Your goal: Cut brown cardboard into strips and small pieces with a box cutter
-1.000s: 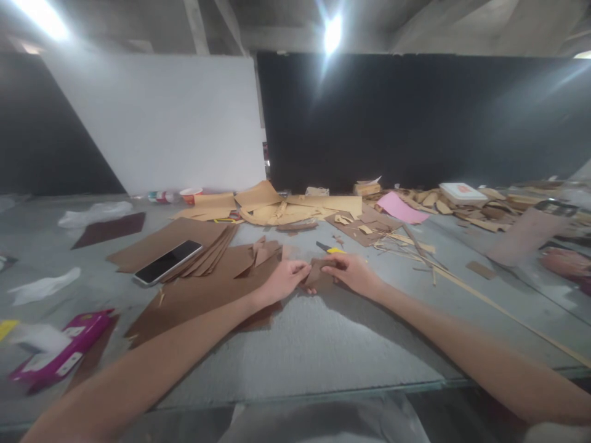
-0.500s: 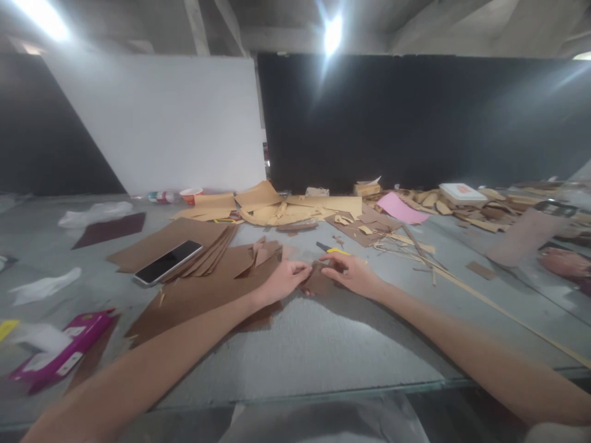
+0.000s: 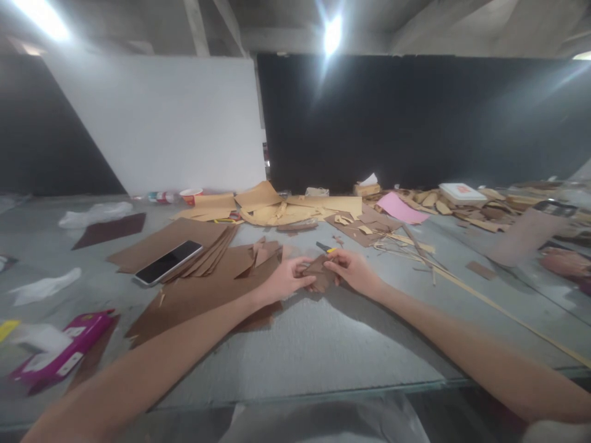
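A small piece of brown paper [image 3: 318, 272] is held between my two hands, just above the grey table. My left hand [image 3: 290, 278] grips its left side, the thumb along the near edge. On the right side, my right hand [image 3: 353, 271] pinches the piece between thumb and fingers. Just behind my right hand lies a cutter with a dark tip and yellow handle [image 3: 327, 247], partly hidden by that hand. Large brown paper sheets [image 3: 203, 301] spread under and beside my left forearm, with torn brown scraps [image 3: 261, 255] on top.
A phone [image 3: 168, 261] rests on stacked brown sheets at left. Nearer stands a magenta wipes packet [image 3: 69, 351]. Tan paper [image 3: 300, 209], a pink sheet [image 3: 401, 208] and a white box [image 3: 462, 192] lie along the back. Long thin strips [image 3: 508, 317] cross the right side. Another person's hand [image 3: 566, 263] shows far right.
The small brown piece has been turned and shows more of its face. My left fingers have spread along it, and my right hand has closed into a pinch on its edge.
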Demonstrator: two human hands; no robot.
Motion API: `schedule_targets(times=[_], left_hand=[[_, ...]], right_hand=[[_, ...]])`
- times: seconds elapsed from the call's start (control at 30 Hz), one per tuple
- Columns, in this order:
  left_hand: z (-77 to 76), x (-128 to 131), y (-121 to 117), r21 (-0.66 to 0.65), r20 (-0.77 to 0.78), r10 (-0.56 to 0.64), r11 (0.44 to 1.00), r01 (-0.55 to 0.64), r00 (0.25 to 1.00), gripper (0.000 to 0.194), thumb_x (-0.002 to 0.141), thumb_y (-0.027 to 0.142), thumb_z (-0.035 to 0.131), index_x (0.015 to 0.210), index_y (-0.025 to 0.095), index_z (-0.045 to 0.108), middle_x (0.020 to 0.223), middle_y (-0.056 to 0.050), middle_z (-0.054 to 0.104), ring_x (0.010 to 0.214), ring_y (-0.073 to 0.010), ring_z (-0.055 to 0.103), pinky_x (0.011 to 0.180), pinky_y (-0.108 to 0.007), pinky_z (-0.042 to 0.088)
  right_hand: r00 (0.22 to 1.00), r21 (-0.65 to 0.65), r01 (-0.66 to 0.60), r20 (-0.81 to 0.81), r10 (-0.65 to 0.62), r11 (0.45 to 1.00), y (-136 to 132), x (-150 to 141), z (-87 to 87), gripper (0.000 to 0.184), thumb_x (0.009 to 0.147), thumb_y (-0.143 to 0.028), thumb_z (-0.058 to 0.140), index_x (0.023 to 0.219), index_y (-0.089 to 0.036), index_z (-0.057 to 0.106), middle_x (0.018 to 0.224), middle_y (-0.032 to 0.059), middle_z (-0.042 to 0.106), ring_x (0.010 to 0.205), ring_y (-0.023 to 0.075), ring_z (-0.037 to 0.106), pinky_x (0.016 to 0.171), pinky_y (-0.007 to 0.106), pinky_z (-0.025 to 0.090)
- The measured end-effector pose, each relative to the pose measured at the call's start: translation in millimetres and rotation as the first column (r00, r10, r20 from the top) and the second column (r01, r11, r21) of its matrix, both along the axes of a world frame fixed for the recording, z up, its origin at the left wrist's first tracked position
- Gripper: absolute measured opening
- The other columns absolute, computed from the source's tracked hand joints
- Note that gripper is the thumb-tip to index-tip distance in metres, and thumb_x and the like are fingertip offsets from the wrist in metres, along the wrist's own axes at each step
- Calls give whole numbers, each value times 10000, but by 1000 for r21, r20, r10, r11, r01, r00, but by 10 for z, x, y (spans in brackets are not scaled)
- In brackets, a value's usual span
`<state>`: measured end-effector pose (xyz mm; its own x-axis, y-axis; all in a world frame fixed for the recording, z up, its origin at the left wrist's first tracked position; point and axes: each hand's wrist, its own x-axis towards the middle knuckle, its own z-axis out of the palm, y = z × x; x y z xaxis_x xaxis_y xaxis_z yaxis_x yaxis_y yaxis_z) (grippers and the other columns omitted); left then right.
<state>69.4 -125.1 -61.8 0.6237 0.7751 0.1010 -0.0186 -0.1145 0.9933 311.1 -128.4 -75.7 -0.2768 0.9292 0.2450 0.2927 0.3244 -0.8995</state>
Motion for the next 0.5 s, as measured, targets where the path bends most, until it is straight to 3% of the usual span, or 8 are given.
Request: schedule_targets(times=[0.33, 0.5], left_hand=[[-110, -9, 63, 100, -44, 96, 991, -92, 994, 672, 847, 532, 835, 1332, 127, 608, 760, -77, 779, 689, -218, 754, 706, -321, 576], [-109, -21, 69, 164, -66, 134, 979, -122, 989, 631, 872, 496, 796, 1358, 133, 619, 764, -58, 761, 664, -213, 730, 687, -320, 567]], right_hand=[[997, 10, 39, -65, -38, 999, 34, 17, -38, 440, 908, -675, 688, 1000, -246, 676, 726, 7, 750, 514, 178, 655, 496, 282, 474], [992, 98, 128, -15, -127, 987, 54, 54, 2, 460, 912, -696, 666, 943, -238, 692, 698, 11, 747, 517, 179, 646, 540, 298, 513]])
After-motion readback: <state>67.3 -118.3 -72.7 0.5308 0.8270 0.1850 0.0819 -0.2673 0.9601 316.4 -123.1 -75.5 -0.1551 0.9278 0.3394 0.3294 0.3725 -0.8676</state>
